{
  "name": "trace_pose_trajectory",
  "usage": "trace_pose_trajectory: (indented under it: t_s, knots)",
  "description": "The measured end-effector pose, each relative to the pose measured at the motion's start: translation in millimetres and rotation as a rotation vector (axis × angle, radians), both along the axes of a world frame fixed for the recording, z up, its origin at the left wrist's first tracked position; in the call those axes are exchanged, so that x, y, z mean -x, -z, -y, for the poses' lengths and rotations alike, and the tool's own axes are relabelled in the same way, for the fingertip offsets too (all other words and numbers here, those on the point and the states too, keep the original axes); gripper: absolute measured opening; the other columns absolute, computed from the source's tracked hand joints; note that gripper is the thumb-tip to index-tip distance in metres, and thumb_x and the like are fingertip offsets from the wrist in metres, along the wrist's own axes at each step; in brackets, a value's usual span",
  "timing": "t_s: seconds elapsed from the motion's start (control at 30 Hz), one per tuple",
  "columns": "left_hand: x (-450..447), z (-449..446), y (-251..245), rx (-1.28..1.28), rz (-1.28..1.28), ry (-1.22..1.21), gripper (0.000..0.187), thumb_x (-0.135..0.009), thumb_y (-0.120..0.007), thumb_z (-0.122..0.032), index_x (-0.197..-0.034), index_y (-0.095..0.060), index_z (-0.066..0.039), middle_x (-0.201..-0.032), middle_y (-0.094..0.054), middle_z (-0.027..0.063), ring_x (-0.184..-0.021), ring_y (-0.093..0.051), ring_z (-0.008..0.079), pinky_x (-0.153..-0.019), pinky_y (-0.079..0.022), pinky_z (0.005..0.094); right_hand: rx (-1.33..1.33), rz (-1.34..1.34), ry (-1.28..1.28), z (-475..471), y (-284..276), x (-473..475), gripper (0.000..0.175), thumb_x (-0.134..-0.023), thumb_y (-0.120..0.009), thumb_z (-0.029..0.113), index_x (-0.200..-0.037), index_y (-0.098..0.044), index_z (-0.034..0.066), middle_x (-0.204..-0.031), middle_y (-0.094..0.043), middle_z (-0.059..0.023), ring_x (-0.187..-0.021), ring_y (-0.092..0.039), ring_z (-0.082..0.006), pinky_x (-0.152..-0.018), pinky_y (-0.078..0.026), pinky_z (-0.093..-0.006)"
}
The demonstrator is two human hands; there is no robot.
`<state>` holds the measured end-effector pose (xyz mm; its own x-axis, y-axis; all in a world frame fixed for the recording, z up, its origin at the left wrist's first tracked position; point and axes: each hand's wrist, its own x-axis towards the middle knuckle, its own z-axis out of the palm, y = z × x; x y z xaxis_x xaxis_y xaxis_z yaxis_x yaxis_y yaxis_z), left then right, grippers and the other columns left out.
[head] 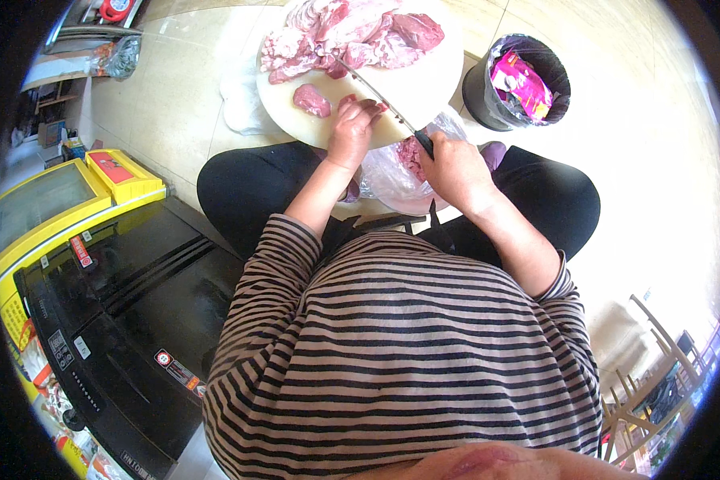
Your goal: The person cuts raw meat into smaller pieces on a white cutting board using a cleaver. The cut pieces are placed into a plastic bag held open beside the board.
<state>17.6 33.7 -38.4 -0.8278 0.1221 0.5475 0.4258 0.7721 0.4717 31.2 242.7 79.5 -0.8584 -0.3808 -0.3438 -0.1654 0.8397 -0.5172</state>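
Note:
A round white cutting board [279, 111] bears a pile of raw meat [360, 36] at its far side and a separate chunk of meat [312, 100] nearer me. My right hand [461, 171] grips the black handle of a knife [379, 95], whose blade slants up and left across the board towards the pile. My left hand [353, 135] rests at the board's near edge, its fingertips on a small piece of meat [347, 101] left of the blade. Below the board, between my legs, a pink basin [417, 206] lined with a clear plastic bag [384, 174] holds cut meat [412, 157].
A black bin [483, 99] with a liner and a pink packet [523, 84] stands right of the board. A glossy black appliance [156, 288] and a yellow freezer [48, 198] flank my left side. Wooden furniture [660, 372] stands at the lower right.

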Motion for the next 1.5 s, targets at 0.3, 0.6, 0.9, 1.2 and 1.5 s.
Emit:
trace_pose_trajectory:
  t_s: [0.3, 0.6, 0.9, 1.2, 1.5]
  knots:
    - [6, 1, 22, -0.028, -0.037, 0.011, 0.016, -0.068, -0.074, -0.003, -0.082, -0.071, -0.011, -0.084, -0.068, 0.0031, -0.085, -0.062, 0.0219, -0.092, -0.045, 0.0396, -0.079, 0.113, -0.042, 9, 3, 7, 0.027, -0.087, -0.054, 0.02, -0.093, -0.062, -0.006, -0.085, -0.066, -0.0287, -0.083, -0.067, -0.0415, -0.077, -0.053, -0.0481]
    - [1, 3, 7, 0.005, 0.036, 0.034, 0.021, -0.071, -0.069, 0.004, -0.088, -0.072, -0.007, -0.09, -0.068, 0.0099, -0.087, -0.064, 0.0291, -0.089, -0.049, 0.0389, -0.119, 0.135, -0.027, 32, 12, 26, 0.026, -0.082, -0.053, 0.014, -0.091, -0.066, -0.0067, -0.085, -0.066, -0.0282, -0.086, -0.067, -0.0412, -0.081, -0.052, -0.0474]
    - [-5, 13, 10, -0.206, 0.144, -0.084, 0.015, -0.077, -0.065, 0.001, -0.088, -0.071, -0.006, -0.091, -0.068, 0.0093, -0.092, -0.063, 0.027, -0.088, -0.051, 0.0372, -0.059, -0.017, 0.065, 9, 5, -6, 0.031, -0.087, -0.057, 0.024, -0.085, -0.062, -0.0066, -0.076, -0.063, -0.0304, -0.076, -0.065, -0.044, -0.073, -0.053, -0.0496]
    - [-1, 10, 21, -0.121, 0.051, -0.001, 0.024, -0.068, -0.072, 0.001, -0.088, -0.075, -0.012, -0.088, -0.069, 0.0069, -0.092, -0.063, 0.0289, -0.092, -0.049, 0.0399, -0.134, 0.126, -0.017, 30, 3, 0, 0.029, -0.087, -0.052, 0.02, -0.092, -0.064, -0.0061, -0.085, -0.065, -0.0299, -0.086, -0.066, -0.0427, -0.079, -0.053, -0.0482]
    - [-2, 16, 19, -0.092, 0.073, 0.002, 0.016, -0.076, -0.065, 0.0, -0.088, -0.072, -0.008, -0.094, -0.069, 0.0095, -0.093, -0.064, 0.0274, -0.091, -0.05, 0.0372, -0.164, 0.115, -0.014, 44, 14, 14, 0.028, -0.084, -0.053, 0.017, -0.09, -0.066, -0.0067, -0.089, -0.065, -0.03, -0.088, -0.066, -0.0411, -0.082, -0.053, -0.0463]
